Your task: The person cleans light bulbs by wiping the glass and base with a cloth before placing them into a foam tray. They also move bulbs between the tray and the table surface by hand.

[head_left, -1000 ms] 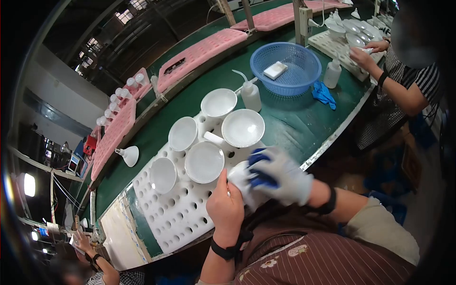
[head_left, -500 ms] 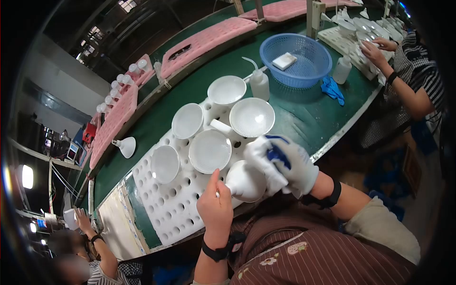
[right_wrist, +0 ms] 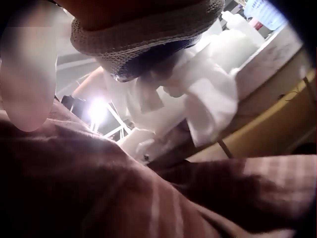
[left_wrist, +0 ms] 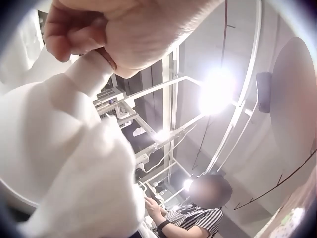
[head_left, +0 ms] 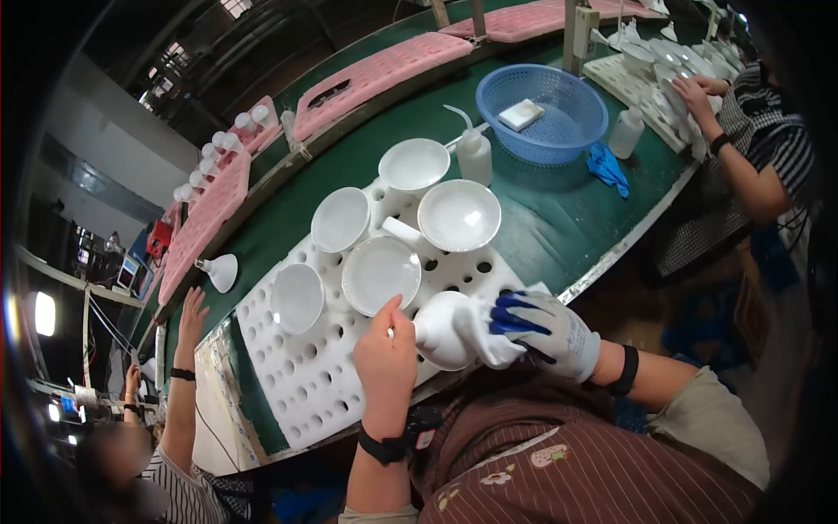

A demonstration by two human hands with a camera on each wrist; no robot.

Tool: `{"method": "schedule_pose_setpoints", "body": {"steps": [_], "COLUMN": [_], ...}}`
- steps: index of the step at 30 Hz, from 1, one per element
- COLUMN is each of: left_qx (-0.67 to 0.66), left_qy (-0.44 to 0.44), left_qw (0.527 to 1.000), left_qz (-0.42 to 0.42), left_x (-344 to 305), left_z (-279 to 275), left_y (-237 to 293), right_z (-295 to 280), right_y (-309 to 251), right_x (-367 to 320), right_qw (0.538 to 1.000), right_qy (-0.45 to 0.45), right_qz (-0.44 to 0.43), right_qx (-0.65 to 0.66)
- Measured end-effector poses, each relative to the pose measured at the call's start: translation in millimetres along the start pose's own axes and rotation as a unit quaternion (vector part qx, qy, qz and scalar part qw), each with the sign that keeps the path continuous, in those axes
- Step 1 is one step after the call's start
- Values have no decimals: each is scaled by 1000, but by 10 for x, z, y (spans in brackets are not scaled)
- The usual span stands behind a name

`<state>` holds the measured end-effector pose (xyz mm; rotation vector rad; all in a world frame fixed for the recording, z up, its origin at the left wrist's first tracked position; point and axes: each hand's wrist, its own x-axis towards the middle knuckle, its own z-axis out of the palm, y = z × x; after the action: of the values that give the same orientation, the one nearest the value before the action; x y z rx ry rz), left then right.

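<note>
My bare left hand (head_left: pixel 386 371) grips the narrow base end of a white lamp (head_left: pixel 443 332), whose wide end points toward my right hand. In the left wrist view, the fingers of that hand (left_wrist: pixel 99 32) curl round the neck of the lamp (left_wrist: pixel 34 129). My right hand (head_left: pixel 554 336), in a white glove with blue coating, holds a white cloth (head_left: pixel 489 334) against the lamp's wide side. The same cloth (right_wrist: pixel 210 94) hangs below the glove (right_wrist: pixel 143 47) in the right wrist view.
Several white lamps stand face up in a white foam board (head_left: pixel 305 384). Behind are a squeeze bottle (head_left: pixel 474 157), a blue basket (head_left: pixel 541 113) and a blue glove (head_left: pixel 607 170). One lamp (head_left: pixel 220 272) lies at the left. Other people work at both ends.
The gloved hand and cloth have moved down and right around the lamp, uncovering more of it. The left hand keeps its grip. At the lower left, another person's arm has risen.
</note>
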<state>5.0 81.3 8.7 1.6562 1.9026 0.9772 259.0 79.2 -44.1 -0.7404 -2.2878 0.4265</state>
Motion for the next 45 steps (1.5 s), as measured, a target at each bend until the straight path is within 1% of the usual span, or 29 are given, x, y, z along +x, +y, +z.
{"method": "schedule_pose_setpoints", "body": {"steps": [2,3,4,6,7,8,10,12,14,15,16,18,20,21,22,24,26,28,29,30,32,34,36,38,40,41,43,44,45], "left_qx": [24,54,55,10,13,14,-4,-15,-28,-32,-34,-33,-49,-64,-66,-32,-47,-82,-69,-71,-101,-115,-105,-84,4,3,-16,-16,-22], "left_qy": [-6,28,28,27,7,12,38,42,17,29,30,-7,-32,-54,-57,11,0,-70,-70,-67,-53,-58,-66,-77,-30,-32,-3,0,-18], "left_qw": [1000,995,995,1000,1000,1000,999,999,998,999,999,998,995,991,991,999,999,990,992,992,987,985,986,987,999,999,999,999,1000], "left_qz": [5,77,78,10,-3,-6,6,-12,-44,-17,-13,-47,-76,-106,-104,10,-11,-95,-77,-77,-116,-111,-115,-113,-22,-20,30,28,-13], "left_x": [-30,-42,-26,16,-6,-10,-18,12,-63,-81,-86,-120,-150,-150,-124,-56,-59,-16,0,-2,-16,-33,-60,-74,-78,-68,-33,-26,-16], "left_z": [23,78,95,35,17,-3,-32,-86,-160,-117,-121,-153,-118,-90,-34,71,6,-45,-49,-65,-82,-109,-148,-81,0,26,43,31,13], "left_y": [43,54,55,8,-23,-58,-135,-70,-27,-64,-31,71,123,143,66,-182,-159,-90,-119,-113,-124,-164,-34,89,138,80,-96,-108,-99], "right_z": [-62,91,353,606,758,818,666,342,76,-41,-124,-287,-285,-175,51,426,445,428,422,374,102,-138,-312,-391,-221,-4,313,355,378], "right_y": [-273,-348,-338,-239,-127,-45,67,222,66,28,-29,-156,-398,-463,-479,-304,-245,-104,-25,28,3,38,-70,-276,-483,-494,-325,-270,-225], "right_x": [297,380,391,257,67,-116,-412,-514,-365,-197,-126,62,288,394,448,362,269,7,-138,-226,-268,-278,-151,123,392,456,490,496,492], "right_qw": [1000,999,999,991,980,971,978,994,995,994,993,994,997,1000,999,994,993,987,987,989,998,998,990,995,999,998,991,991,995], "right_qy": [-15,-43,-43,-77,-93,-134,-204,-97,22,87,97,92,55,-1,-40,-47,-48,-43,-61,-31,-14,47,105,74,-40,-49,-61,-62,-38], "right_qz": [8,-17,-20,-99,-167,-191,-42,-19,75,41,53,50,52,21,-5,-69,-96,-145,-142,-140,-48,40,97,65,28,8,-51,-54,-25], "right_qx": [14,2,5,-39,-56,-46,-24,-51,-54,-50,-50,-8,14,-7,-34,-70,-56,-51,-38,-41,-22,3,5,32,-10,-49,-108,-106,-83]}}
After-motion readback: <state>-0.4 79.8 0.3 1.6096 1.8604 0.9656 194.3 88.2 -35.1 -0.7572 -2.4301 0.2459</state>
